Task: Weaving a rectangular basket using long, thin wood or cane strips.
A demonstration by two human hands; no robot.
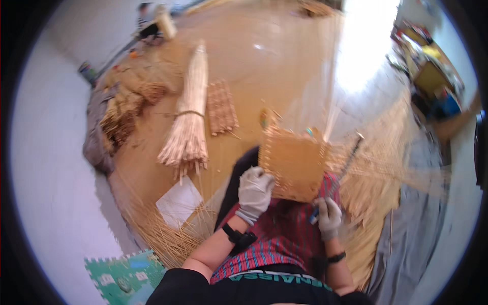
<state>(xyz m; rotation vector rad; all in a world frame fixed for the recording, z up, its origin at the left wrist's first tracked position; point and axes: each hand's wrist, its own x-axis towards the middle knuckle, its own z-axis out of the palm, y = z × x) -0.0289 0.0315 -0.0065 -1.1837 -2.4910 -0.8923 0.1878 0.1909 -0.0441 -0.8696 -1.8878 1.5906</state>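
Note:
A square, flat brown panel (294, 163) with a knotted or woven rim rests over my lap. At its lower left edge, my gloved left hand (255, 192) has its fingers curled on the rim. My gloved right hand (329, 216) is closed around a long, thin tool (348, 162) to the right of the panel. This tool has a dark shaft, a pale tip pointing up and away, and a blue end below the hand. Motion blur hides its exact kind. Under the panel lies a red striped cloth (284, 231) across my legs.
Ahead on the left lie a tied bundle of pale stalks (190, 117) and a small slatted mat (222, 108). Loose straw (366, 198) spreads at right beside a grey cloth (414, 239). A white sheet (179, 202) and green foam mat (124, 278) lie left. Another person (147, 20) is far off.

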